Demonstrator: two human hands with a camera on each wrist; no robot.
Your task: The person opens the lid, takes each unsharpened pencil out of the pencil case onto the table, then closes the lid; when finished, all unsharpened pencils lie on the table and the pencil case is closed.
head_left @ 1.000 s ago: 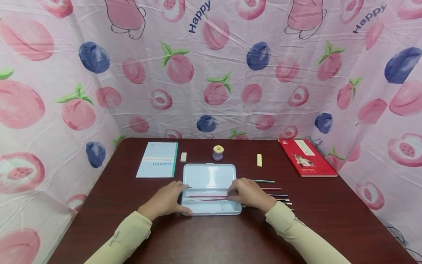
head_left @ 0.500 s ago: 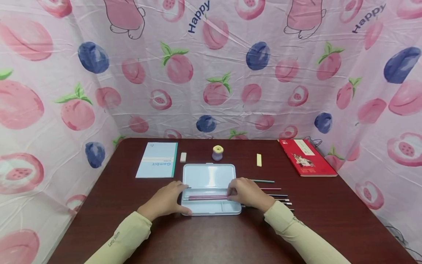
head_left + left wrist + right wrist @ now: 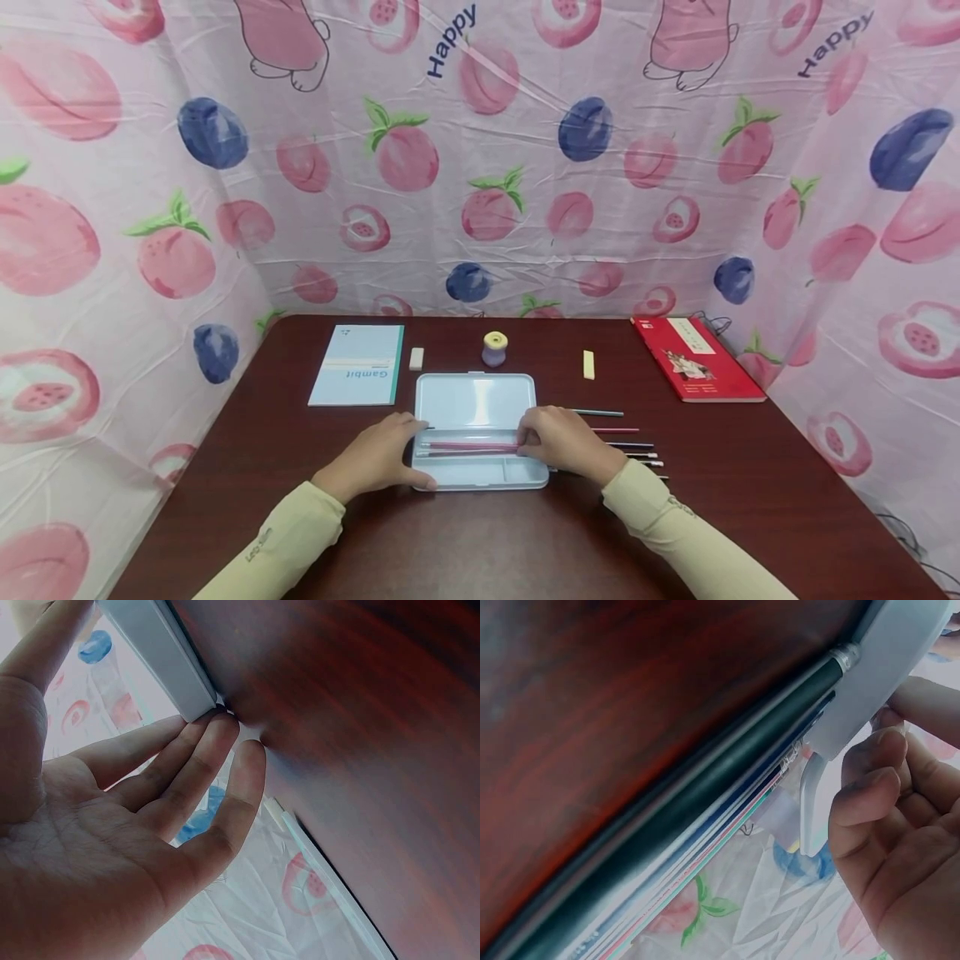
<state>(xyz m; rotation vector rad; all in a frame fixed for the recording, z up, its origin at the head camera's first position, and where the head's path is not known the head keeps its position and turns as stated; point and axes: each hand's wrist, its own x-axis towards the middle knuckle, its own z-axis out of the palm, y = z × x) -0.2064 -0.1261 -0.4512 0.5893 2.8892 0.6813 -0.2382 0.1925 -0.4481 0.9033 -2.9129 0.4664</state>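
A pale blue pencil case (image 3: 476,400) lies unfolded on the table, its lid leaning back on the far side. My left hand (image 3: 378,454) holds its left end, thumb at the front corner and fingers at the side; in the left wrist view the fingertips (image 3: 221,727) touch the case's edge. My right hand (image 3: 562,437) is over the case's right part, with curled fingers pinching the right ends of pencils (image 3: 468,448), a pink one and a darker one. Those pencils lie lengthwise in the long compartment. The exact fingertip contact is hidden by the hand.
Several more pencils (image 3: 626,445) lie right of the case, partly under my right forearm. Behind stand a yellow-and-purple sharpener-like object (image 3: 495,348), a white eraser (image 3: 416,359) and a yellow block (image 3: 588,364). A notebook (image 3: 358,367) lies left, a red book (image 3: 697,358) right.
The pencils in the case shift slightly under my right fingers, coming together and then parting a little. Both hands stay almost in place.
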